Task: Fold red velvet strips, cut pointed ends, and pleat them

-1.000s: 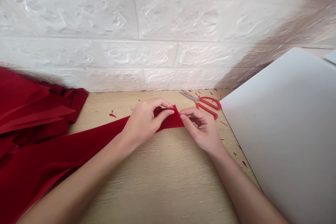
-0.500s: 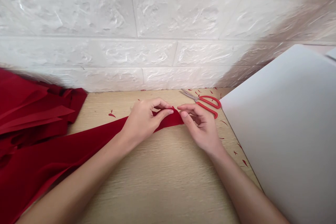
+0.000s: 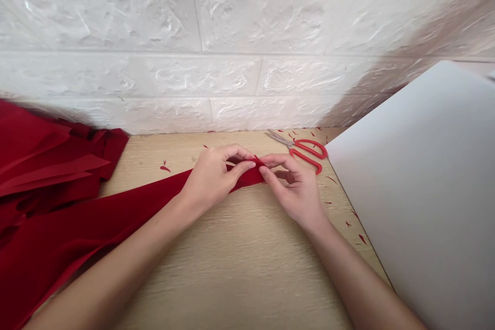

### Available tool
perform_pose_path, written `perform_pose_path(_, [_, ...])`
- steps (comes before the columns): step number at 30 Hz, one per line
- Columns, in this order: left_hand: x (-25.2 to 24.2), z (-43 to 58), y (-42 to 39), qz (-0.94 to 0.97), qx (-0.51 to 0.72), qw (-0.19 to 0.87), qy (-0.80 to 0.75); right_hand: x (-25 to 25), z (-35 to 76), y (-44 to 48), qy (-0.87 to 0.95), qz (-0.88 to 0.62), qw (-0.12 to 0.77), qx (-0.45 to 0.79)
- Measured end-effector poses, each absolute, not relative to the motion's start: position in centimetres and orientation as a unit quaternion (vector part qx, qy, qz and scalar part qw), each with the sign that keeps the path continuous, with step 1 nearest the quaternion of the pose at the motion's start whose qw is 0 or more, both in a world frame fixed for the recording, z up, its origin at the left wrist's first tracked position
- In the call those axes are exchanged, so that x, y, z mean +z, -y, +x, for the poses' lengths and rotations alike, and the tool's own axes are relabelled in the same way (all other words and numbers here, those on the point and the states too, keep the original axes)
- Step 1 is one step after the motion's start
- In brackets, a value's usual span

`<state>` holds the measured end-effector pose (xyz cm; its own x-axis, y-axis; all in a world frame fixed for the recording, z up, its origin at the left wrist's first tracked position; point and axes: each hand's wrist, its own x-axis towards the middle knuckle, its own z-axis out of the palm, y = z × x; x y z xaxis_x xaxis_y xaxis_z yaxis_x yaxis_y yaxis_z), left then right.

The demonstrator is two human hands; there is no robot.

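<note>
A long strip of dark red fabric (image 3: 127, 203) runs from the lower left up to the middle of the table, narrowing toward its right end. My left hand (image 3: 216, 170) pinches its upper edge near that end between thumb and fingers. Right beside it, my right hand (image 3: 292, 185) closes thumb and forefinger on the same edge, fingertips almost meeting the left ones. A small fold of the cloth stands up between the two pinches. Just behind my right hand lie scissors (image 3: 307, 152) with red handles, their blades pointing left and slightly apart.
A pile of folded red fabric (image 3: 50, 160) sits at the left against the white brick-patterned wall (image 3: 232, 20). At the right, a large pale panel (image 3: 425, 175) covers the table's side. Small red scraps (image 3: 362, 239) are scattered on the wooden table (image 3: 240, 268).
My right hand has moved slightly left, and its thumb and forefinger have closed on the fabric edge. My left hand keeps its pinch in nearly the same place.
</note>
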<state>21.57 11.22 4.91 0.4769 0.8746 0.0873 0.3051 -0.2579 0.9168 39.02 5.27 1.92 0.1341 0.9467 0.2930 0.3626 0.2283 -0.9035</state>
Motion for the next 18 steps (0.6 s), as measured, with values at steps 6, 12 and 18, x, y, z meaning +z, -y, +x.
perform_pose_path(6, [5.3,21.7,-11.0,0.731,0.305,0.461,-0.401,2.1,38.7,-5.2,0.578,-0.563,0.518,0.284])
perform_pose_path(12, [6.0,20.9,-11.9,0.74,0.266,0.48,-0.388,2.2,38.8,-5.0,0.603,-0.564,0.504,0.255])
perform_pose_path(18, [6.2,20.6,-12.1,0.737,0.253,0.499,-0.379,2.3,38.8,-4.8,0.635,-0.562,0.483,0.218])
